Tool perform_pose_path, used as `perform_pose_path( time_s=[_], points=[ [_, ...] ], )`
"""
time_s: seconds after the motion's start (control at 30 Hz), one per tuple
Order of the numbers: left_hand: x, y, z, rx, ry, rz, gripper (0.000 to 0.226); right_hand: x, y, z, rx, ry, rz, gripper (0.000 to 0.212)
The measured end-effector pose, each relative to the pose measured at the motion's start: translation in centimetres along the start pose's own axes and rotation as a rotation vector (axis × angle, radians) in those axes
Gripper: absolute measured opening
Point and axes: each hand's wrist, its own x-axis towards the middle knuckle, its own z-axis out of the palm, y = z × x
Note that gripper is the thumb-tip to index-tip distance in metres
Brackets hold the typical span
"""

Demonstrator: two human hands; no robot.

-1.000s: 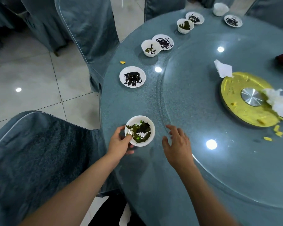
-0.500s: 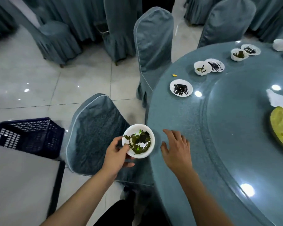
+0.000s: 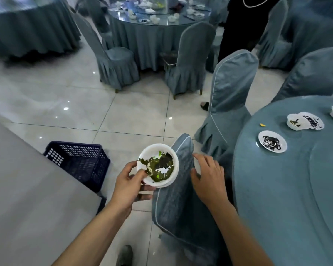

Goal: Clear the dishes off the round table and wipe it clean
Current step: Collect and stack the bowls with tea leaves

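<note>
We see a glossy white bowl (image 3: pixel 158 166), ceramic by the look of it, smeared with wet dark-green residue. At nine o'clock from it, a dark blue plastic crate (image 3: pixel 79 160) with perforated walls, matt. The floor (image 3: pixel 138 116) is pale polished tile, mirroring the ceiling lights. At three o'clock, the round surface (image 3: pixel 288 189) shows a speckled blue-grey cloth under a smooth, shiny top. The chair covers (image 3: pixel 231 89) are soft blue-grey fabric with pale piping. The small plate (image 3: pixel 272 141) gleams white, streaked black.
</note>
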Motion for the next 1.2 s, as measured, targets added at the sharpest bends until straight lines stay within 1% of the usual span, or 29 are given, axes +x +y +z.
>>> perform_pose_path(
  time_s=[0.17, 0.27, 0.37, 0.47, 0.6, 0.73, 1.0, 1.2],
  points=[
    [5.1, 3.8, -7.1, 0.053, -0.038, 0.008, 0.028, 2.9, -7.4, 4.2, 0.023, -0.002, 0.066, 0.047],
    [8.0, 5.5, -10.0, 0.097, -0.064, 0.009, 0.031, 4.6, -10.5, 6.0, 0.012, 0.016, 0.098, 0.047],
    [10.6, 7.3, -11.4, 0.127, -0.097, 0.019, 0.030, 6.7, -12.2, 7.0, 0.004, 0.030, 0.130, 0.047],
    [13.4, 8.9, -11.2, 0.144, -0.134, 0.006, 0.032, 9.3, -12.6, 7.8, 0.005, 0.063, 0.166, 0.047],
    [18.1, 10.9, -9.0, 0.180, -0.190, -0.002, 0.035, 13.0, -11.6, 9.1, -0.015, 0.107, 0.231, 0.048],
    [22.9, 13.0, -5.6, 0.250, -0.267, 0.003, 0.032, 17.2, -9.8, 10.0, -0.034, 0.131, 0.307, 0.049],
    [30.9, 18.4, 4.3, 0.342, -0.422, 0.013, 0.032, 24.6, -4.3, 8.4, -0.108, 0.201, 0.449, 0.048],
    [34.8, 21.0, 13.4, 0.431, -0.568, 0.020, 0.028, 28.0, 1.4, 5.9, -0.157, 0.325, 0.585, 0.042]
  ],
)
